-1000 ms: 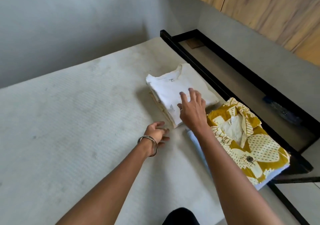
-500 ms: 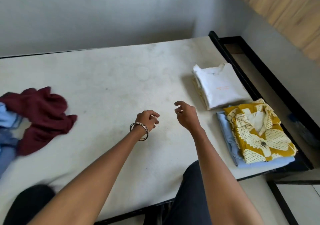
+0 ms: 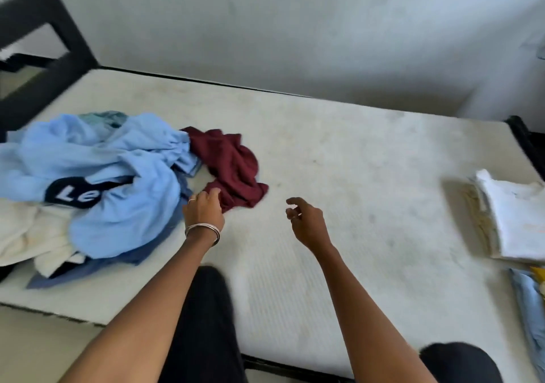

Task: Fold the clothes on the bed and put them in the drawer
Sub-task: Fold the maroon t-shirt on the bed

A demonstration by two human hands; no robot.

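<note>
Head camera view of one pale mattress (image 3: 339,176). At its left end lies one unfolded heap: a light blue garment with a dark printed logo (image 3: 118,176) over a cream one (image 3: 26,235), with one crumpled maroon garment (image 3: 233,164) beside it. One left hand (image 3: 203,210), bangled, touches the maroon cloth's near edge, fingers curled; whether they grip it cannot be told. One right hand (image 3: 306,223) hovers mid-mattress, fingers loosely curled, holding nothing. One folded white stack (image 3: 516,220) sits at the right end.
</note>
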